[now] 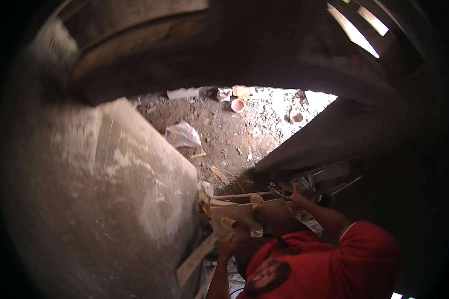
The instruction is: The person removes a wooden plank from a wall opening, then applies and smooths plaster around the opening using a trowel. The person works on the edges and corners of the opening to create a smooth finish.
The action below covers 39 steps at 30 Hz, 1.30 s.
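My right hand (298, 202) is closed around the dark grip of a small metal-ended hand tool (279, 192); its exact kind is too small to make out. Just beyond that hand stands a small orange-red item (296, 188), beside a cluster of dim metal objects (309, 182). My left hand (228, 244) is low by my left leg, near the knee; shadow hides its fingers. My feet, in tan footwear (256, 201), rest on a pale wooden board (244, 213).
Concrete walls rise at the left (149, 184) and in dark shadow at the right (324, 129). Rubble-strewn ground beyond holds a plastic sack (183, 135), a pinkish bucket (238, 105) and another round container (295, 117). A wooden plank (197, 259) leans near my left arm.
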Tool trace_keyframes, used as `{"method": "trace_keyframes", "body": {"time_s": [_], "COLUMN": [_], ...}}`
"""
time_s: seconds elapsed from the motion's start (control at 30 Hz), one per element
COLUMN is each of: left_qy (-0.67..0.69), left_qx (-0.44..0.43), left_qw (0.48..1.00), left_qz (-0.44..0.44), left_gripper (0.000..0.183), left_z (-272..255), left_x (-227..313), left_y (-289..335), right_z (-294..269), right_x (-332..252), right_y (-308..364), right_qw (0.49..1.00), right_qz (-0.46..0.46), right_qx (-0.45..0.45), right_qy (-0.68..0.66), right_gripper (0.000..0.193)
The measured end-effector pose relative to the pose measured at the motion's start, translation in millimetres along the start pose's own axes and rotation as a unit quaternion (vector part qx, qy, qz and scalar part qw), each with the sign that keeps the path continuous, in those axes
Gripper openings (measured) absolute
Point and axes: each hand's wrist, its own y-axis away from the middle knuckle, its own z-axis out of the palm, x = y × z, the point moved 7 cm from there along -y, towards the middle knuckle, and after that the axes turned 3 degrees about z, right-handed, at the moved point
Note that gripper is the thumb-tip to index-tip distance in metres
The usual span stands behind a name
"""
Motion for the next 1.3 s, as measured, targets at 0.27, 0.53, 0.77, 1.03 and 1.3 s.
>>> {"method": "trace_keyframes", "body": {"time_s": [0.27, 0.53, 0.77, 1.03, 1.3], "left_qy": [-0.109, -0.101, 0.054, 0.119, 0.241], "left_qx": [0.11, 0.31, 0.392, 0.314, 0.258], "left_qw": [0.891, 0.757, 0.773, 0.861, 0.914], "left_qz": [0.426, 0.566, 0.496, 0.383, 0.202], "left_gripper": [0.031, 0.031, 0.023, 0.025, 0.025], "left_z": [-166, -168, -188, -180, -213], "left_x": [411, 648, 617, 515, 400], "left_y": [-73, -38, -52, -48, -38], "right_z": [41, 46, -99, -285, -458], "right_x": [60, 123, 117, -21, -266], "right_y": [63, 131, 192, 276, 287], "right_qw": [0.947, 0.94, 0.858, 0.764, 0.676], "right_qz": [0.085, 0.133, -0.039, -0.31, -0.447], "right_qx": [0.029, 0.139, 0.403, 0.52, 0.583], "right_qy": [-0.309, -0.283, -0.315, -0.224, -0.054], "right_gripper": [0.065, 0.073, 0.04, 0.045, 0.046]}}
